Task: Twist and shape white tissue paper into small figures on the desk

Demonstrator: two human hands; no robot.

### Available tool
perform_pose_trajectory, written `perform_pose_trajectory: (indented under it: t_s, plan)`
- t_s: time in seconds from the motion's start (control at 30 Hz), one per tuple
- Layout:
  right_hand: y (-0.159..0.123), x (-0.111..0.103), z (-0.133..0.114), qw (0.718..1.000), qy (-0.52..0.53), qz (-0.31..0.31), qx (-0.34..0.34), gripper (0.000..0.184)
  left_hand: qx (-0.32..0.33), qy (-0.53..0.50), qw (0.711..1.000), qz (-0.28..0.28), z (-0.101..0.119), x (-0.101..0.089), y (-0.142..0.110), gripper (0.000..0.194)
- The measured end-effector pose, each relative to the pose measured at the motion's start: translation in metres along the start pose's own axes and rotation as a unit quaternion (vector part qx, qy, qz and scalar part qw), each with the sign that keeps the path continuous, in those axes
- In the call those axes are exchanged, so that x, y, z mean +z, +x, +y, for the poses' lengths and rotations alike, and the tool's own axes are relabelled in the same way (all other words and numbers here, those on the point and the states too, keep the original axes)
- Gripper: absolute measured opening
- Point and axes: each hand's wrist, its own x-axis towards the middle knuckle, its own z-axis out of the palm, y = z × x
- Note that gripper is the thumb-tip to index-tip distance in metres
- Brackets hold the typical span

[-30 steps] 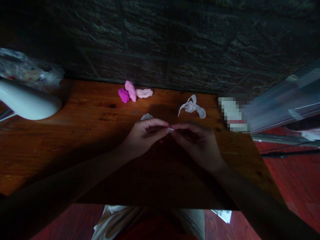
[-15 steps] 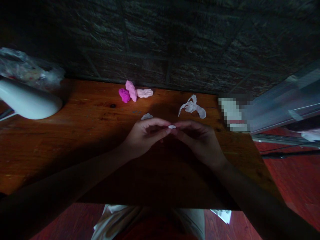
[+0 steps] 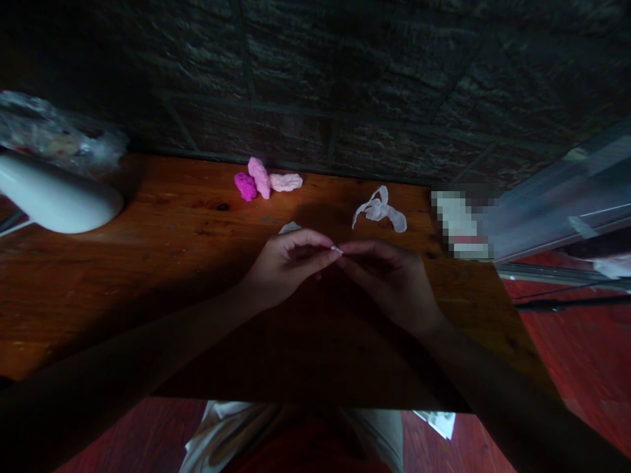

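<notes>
Between my two hands is a small white piece of what looks like modelling clay, pinched at the fingertips over the table. My left hand grips it from the left with thumb and forefinger. From the right, thumb and forefinger of my right hand close on its other end. Most of the piece is covered by the fingers. Just behind my left hand a flat whitish piece lies partly hidden. Thin white curled strips rest on the wood beyond my right hand.
Pink lumps of clay in several shades lie near the dark tiled wall. At the left stand a white rounded object and a crumpled clear plastic bag. A blurred-out pale item sits at the wooden table's right edge.
The white piece has turned between my fingertips and shows thinner and more tilted now. My hands have hardly shifted.
</notes>
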Motion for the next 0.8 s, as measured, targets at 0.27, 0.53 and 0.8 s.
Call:
perform_pose_trajectory:
  t_s: [0.27,0.53,0.8]
  plan:
    - [0.0040,-0.0016,0.0013,0.996,0.059,0.016,0.059,0.013,0.016,-0.028,0.999,-0.007,-0.0057,0.0003,0.0005,0.021]
    - [0.0029,0.0005,0.0003,0.998,0.043,0.033,0.021,0.014,0.033,-0.002,0.999,0.004,-0.0015,0.0008,-0.0001,0.013]
    - [-0.0008,0.0000,-0.0005,1.000,0.003,0.018,-0.016,0.020,0.050,-0.001,0.999,0.015,-0.0034,0.0025,-0.0016,0.015]
